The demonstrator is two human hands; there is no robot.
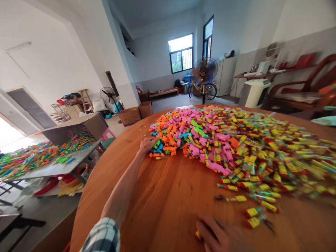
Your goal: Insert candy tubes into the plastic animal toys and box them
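My left hand point(148, 144) reaches to the left edge of a heap of coloured plastic toy pieces point(170, 140), its fingers stretched out against blue and green ones. Near the front of the round wooden table, my right hand point(216, 233) is blurred, with fingers curled over a small tube with a yellow label and red end point(197, 235); only part of that tube shows. Many similar yellow-labelled tubes point(262, 157) are piled on the right, mixing with pink pieces point(215, 166). Two loose tubes point(253, 222) lie to the right of my right hand.
The round wooden table point(162, 203) fills the foreground. At left, a grey table point(52, 168) carries more coloured pieces and a tipped cardboard box point(76, 126). Behind stand a fan point(203, 70), a bicycle point(210, 90) and a wooden chair point(301, 92).
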